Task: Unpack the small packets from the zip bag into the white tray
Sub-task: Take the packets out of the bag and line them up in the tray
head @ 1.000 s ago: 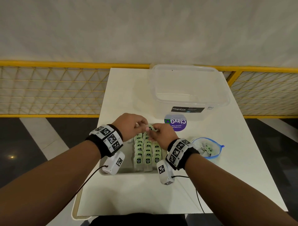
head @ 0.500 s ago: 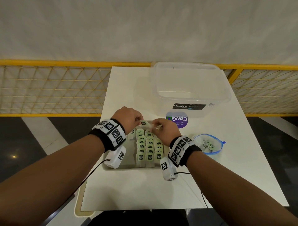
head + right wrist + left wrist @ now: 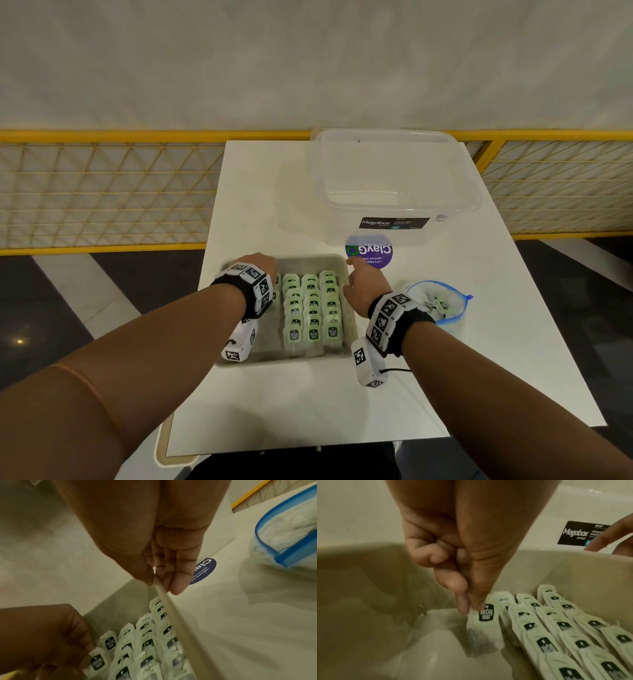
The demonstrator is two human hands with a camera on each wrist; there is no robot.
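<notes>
The white tray (image 3: 346, 270) sits mid-table with three rows of green-labelled small packets (image 3: 311, 308) lying in it. My left hand (image 3: 263, 265) is low over the tray's far left. In the left wrist view its thumb and finger (image 3: 471, 608) pinch the top of one packet (image 3: 485, 616), which hangs beside the rows (image 3: 565, 626) and touches the tray floor. My right hand (image 3: 363, 281) pinches the tray's right rim (image 3: 180, 622), thumb inside, fingers (image 3: 176, 585) outside. The zip bag (image 3: 442, 301) lies open to the right with packets inside; its blue seal (image 3: 267, 520) shows in the right wrist view.
A clear lidded Megabox container (image 3: 394, 185) stands behind the tray. A round purple sticker (image 3: 371, 251) is stuck on the table between them. A yellow mesh railing (image 3: 102, 192) runs behind the table. The table's left edge lies close to the tray.
Both hands held one packet together above the tray. They have parted: the left hand brought the packet down into the tray's left side, and the right hand moved onto the right rim.
</notes>
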